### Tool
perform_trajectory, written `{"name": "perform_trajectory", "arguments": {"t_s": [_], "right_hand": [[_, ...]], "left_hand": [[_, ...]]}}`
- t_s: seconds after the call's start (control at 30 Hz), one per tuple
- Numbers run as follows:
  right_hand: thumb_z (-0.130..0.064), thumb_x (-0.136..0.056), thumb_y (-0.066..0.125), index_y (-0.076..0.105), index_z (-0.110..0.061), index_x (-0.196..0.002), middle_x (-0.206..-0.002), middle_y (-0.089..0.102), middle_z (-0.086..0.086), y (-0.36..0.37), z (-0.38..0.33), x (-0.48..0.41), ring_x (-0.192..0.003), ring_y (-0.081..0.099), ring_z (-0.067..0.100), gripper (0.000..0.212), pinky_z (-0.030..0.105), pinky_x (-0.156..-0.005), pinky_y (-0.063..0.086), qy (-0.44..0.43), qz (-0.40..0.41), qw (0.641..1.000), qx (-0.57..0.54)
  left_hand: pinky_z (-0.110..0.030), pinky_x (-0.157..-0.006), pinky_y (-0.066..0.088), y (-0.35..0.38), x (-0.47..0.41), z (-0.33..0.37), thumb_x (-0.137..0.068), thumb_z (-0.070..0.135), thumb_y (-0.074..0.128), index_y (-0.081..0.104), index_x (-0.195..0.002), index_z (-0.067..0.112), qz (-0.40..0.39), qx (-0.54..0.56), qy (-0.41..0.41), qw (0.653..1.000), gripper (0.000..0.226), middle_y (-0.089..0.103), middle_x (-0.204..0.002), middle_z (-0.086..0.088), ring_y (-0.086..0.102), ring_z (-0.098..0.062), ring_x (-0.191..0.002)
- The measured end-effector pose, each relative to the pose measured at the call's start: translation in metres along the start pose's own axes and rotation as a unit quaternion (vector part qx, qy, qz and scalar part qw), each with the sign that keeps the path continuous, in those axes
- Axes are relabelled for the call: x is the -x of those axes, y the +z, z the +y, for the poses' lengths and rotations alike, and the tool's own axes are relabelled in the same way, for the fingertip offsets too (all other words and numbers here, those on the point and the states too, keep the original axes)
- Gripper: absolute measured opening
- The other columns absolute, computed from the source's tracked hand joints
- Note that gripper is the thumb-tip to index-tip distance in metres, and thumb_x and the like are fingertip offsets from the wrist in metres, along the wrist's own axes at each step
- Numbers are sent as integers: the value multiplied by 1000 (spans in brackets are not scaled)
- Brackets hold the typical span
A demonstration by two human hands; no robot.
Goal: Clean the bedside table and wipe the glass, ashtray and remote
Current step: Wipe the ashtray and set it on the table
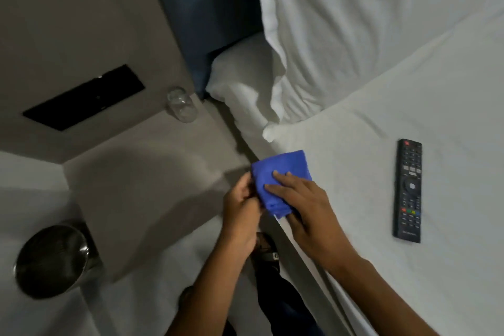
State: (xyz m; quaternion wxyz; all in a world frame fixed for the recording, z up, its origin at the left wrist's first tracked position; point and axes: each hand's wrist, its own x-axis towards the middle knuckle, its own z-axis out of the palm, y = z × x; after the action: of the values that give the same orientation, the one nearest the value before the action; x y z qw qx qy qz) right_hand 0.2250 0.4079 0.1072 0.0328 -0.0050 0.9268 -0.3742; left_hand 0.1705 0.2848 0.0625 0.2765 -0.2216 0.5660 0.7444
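A folded blue cloth (283, 172) rests at the edge of the bed, between the bed and the grey bedside table (152, 177). My left hand (241, 207) pinches its left edge. My right hand (302, 204) lies flat on top of it with the fingers spread. A clear glass (181, 105) stands at the table's far right corner, next to the wall. The black remote (408, 190) lies on the white bed sheet to the right of my hands, apart from them. No ashtray is in view.
A metal bin (54, 259) stands on the floor left of the table. A black switch panel (84, 97) is set in the wall behind the table. White pillows (341, 30) lie at the bed's head. My shoe (268, 252) shows below my hands.
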Motion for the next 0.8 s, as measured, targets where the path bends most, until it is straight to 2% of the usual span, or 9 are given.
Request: {"name": "perform_trajectory", "arguments": {"t_s": [0.07,0.13,0.23,0.3,0.43,0.53,0.67,0.73,0.8], "right_hand": [[2,-72,62,67,-15,-122,-138,57,4,10,-16,-5,-128,51,30,53,44,-101,40,-47,-50,997,38],[3,-69,68,69,-16,-120,-136,59,4,22,-26,-9,-126,54,31,54,47,-97,43,-83,-82,990,84],[2,-69,77,70,-17,-119,-134,60,7,40,-36,-19,-123,57,33,54,45,-95,45,-87,-92,986,110],[1,-76,73,66,-18,-125,-139,56,9,54,-44,-31,-127,53,33,54,43,-99,42,-56,-91,989,102],[-4,-84,60,57,-20,-135,-148,46,9,93,-74,-54,-135,42,32,54,46,-109,34,-64,-124,986,88],[-1,-78,64,64,-16,-127,-143,52,12,121,-100,-56,-132,46,36,52,53,-104,39,-126,-154,977,81],[4,-72,65,71,-17,-117,-134,61,9,151,-120,-48,-126,54,34,50,47,-100,40,-192,-154,967,72],[3,-72,66,71,-19,-118,-134,61,6,156,-116,-44,-126,54,32,51,46,-100,40,-209,-167,959,91],[3,-69,71,71,-20,-118,-132,63,5,167,-112,-43,-122,58,30,53,47,-98,46,-201,-183,956,111]], "left_hand": [[-28,-72,60,-38,3,11,-88,-14,52,65,-121,17,44,51,8,998,48,74,-112,-9,73,-18,-94],[-31,-77,60,-74,10,19,-90,-10,54,64,-124,20,74,82,19,994,45,73,-115,-6,72,-15,-97],[-44,-93,54,-116,27,24,-90,-6,57,63,-126,19,110,85,31,990,44,72,-114,-6,69,-21,-103],[-45,-95,53,-132,41,22,-91,-5,58,66,-119,25,128,76,39,988,42,72,-114,-5,69,-20,-101],[-35,-88,57,-152,61,11,-92,-3,58,64,-115,33,133,58,51,988,43,69,-124,-7,67,-22,-111],[-24,-75,60,-171,63,9,-93,-7,54,65,-114,32,155,87,70,982,46,71,-119,0,72,-12,-101],[-28,-79,61,-215,56,9,-94,-9,49,64,-117,28,191,143,84,968,46,72,-117,3,72,-11,-101],[-30,-80,61,-235,49,6,-95,-6,51,62,-124,27,205,137,94,965,45,74,-107,8,72,-8,-95],[-24,-76,60,-264,38,0,-95,-7,51,63,-122,31,233,107,106,961,48,74,-95,14,71,-1,-88]]}}
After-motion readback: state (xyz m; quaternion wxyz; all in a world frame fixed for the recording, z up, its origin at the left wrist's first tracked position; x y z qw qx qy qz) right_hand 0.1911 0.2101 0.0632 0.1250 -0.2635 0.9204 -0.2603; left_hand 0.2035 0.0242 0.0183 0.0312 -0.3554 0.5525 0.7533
